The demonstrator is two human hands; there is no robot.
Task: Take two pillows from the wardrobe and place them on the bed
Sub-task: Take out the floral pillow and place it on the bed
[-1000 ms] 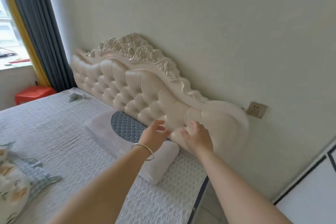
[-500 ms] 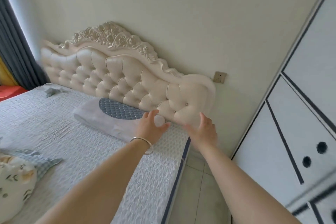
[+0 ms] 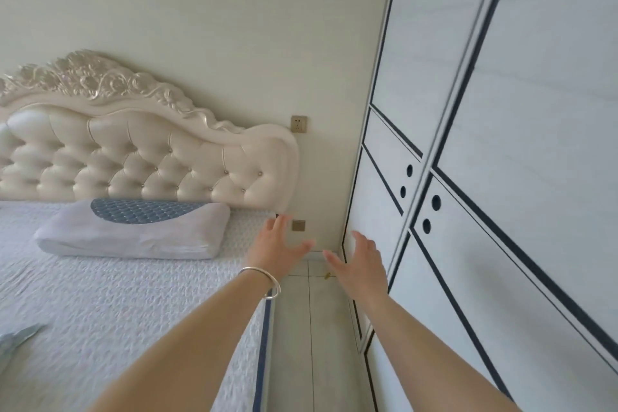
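Pale walls and a tufted headboard [image 3: 150, 157] frame the bed [image 3: 100, 294], with the wardrobe [image 3: 501, 177] close on your right, its doors shut. One pillow [image 3: 133, 231] lies flat against the headboard on the near side, likely so the far side is free for its partner. That makes one of two visible on the bed. Your left hand [image 3: 279, 249] and right hand [image 3: 359, 264] both hang over the floor gap, each grip released, fingers spread, holding nothing. Four round finger holes [image 3: 409, 170] mark the doors; you probably need those next.
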